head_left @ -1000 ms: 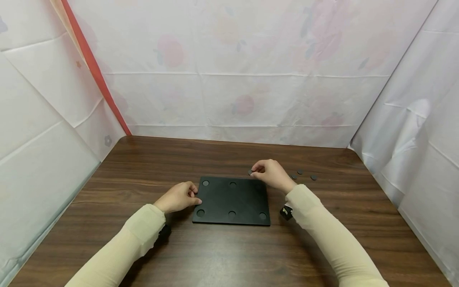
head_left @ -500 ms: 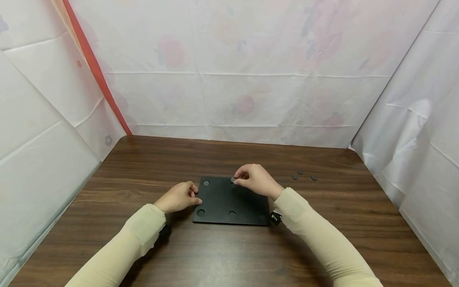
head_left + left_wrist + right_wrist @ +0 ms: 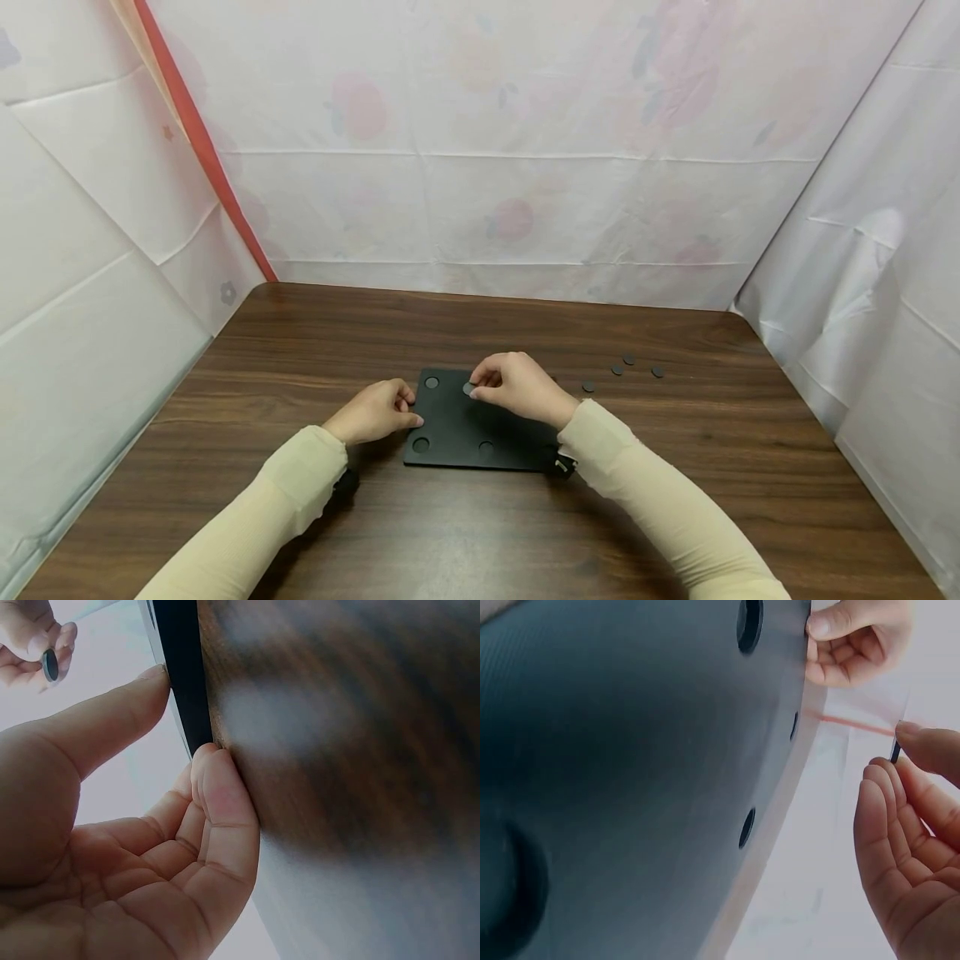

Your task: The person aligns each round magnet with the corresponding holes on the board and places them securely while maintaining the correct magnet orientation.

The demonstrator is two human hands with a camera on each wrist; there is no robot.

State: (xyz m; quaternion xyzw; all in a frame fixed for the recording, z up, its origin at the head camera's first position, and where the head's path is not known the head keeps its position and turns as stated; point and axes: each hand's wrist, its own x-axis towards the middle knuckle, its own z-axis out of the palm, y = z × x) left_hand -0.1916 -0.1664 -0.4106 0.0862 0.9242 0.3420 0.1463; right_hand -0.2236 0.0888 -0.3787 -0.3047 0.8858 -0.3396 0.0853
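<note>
A flat black board (image 3: 450,421) with round recesses (image 3: 421,445) lies on the table. At its left edge my left hand (image 3: 378,412) grips it. In the left wrist view the thumb (image 3: 142,697) touches the upper side of the edge, while curled fingers (image 3: 229,791) meet the side near the tabletop. My right hand (image 3: 525,387) pinches a small dark disc (image 3: 468,388) by its rim, over the upper middle of the board. The right wrist view shows this disc (image 3: 896,752) edge-on between thumb and fingertips, apart from the board. My right hand and forearm hide the board's right part.
Several loose dark discs, one of them a disc (image 3: 588,387) close to my right wrist, lie on the brown wooden table (image 3: 480,542) to the right of the board. White patterned curtains (image 3: 480,208) stand behind and along both sides.
My right hand has carried the disc leftward from beyond the board's back edge to above its upper middle. A loose disc on the right has come into sight. My left hand stays put.
</note>
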